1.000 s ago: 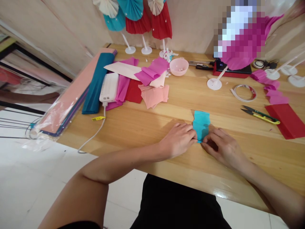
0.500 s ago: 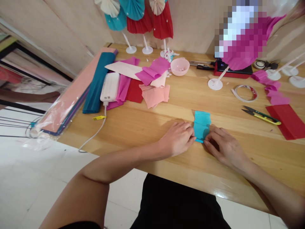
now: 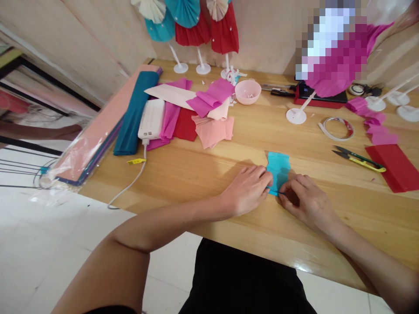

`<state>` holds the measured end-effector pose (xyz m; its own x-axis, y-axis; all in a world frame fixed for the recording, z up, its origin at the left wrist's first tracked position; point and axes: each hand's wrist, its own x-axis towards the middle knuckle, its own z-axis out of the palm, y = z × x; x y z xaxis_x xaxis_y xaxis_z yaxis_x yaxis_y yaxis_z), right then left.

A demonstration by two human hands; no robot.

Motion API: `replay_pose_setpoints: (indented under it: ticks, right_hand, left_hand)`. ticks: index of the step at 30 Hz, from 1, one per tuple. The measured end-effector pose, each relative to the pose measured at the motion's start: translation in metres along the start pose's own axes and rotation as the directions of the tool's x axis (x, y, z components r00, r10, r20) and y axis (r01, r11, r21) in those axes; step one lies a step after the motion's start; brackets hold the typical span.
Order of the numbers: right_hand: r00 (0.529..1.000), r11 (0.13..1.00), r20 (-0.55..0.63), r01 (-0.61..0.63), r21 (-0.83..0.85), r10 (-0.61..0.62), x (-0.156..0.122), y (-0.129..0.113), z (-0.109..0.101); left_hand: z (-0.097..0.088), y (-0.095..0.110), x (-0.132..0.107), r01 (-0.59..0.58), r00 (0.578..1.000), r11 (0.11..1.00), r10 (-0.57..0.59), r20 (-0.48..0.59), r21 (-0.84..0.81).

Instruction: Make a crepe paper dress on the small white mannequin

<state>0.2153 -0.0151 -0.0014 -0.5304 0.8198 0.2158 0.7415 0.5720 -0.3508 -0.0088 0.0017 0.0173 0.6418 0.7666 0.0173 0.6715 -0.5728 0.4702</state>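
Head camera looks down across a wooden table (image 3: 196, 183)

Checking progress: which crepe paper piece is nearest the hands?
The turquoise strip, between left hand and right hand; the pink piece, magenta piece and red piece lie farther off.

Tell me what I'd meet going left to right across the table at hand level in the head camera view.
White charging cable → left hand → turquoise crepe paper → right hand → red crepe paper

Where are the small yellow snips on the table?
In the head view, the snips lie toward the right, beside the red paper and below the tape ring.
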Motion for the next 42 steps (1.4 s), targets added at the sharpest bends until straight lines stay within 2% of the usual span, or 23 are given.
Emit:
replay_pose_setpoints:
  ticks: [4,14,22,27,30,35,42]
  right_hand:
    - [0.999,0.998,0.000,0.050,0.046,-0.050,-0.001,0.001,0.000]
    - [0.999,1.000,-0.036,0.001,-0.027,-0.002,0.004,0.012,-0.001]
    - [0.994,1.000,-0.105,-0.011,-0.016,0.009,0.004,0.022,0.000]
    - [0.993,1.000,-0.116,-0.018,-0.011,0.017,0.005,0.035,-0.001]
    - [0.992,0.999,-0.115,-0.049,0.011,0.050,0.004,0.043,0.000]
    - [0.983,0.988,-0.118,-0.131,0.087,0.141,0.001,0.044,0.000]
    - [0.979,0.975,-0.129,-0.136,0.174,0.160,0.000,0.038,-0.003]
  left_hand:
    - [0.003,-0.002,0.001,-0.092,0.996,0.996,0.092,0.017,-0.016]
    - [0.006,-0.006,0.010,-0.030,0.999,0.999,0.031,-0.038,0.014]
    - [0.008,0.007,0.022,0.073,0.993,0.995,-0.067,-0.096,0.063]
    - [0.005,0.003,0.043,-0.008,0.999,0.999,0.010,-0.041,0.047]
    - [0.006,-0.001,0.051,-0.014,0.997,1.000,0.015,-0.075,0.007]
    - [0.008,-0.002,0.050,-0.008,0.996,0.999,0.005,-0.088,-0.032]
    - [0.007,0.000,0.050,-0.013,0.998,1.000,0.011,-0.062,-0.027]
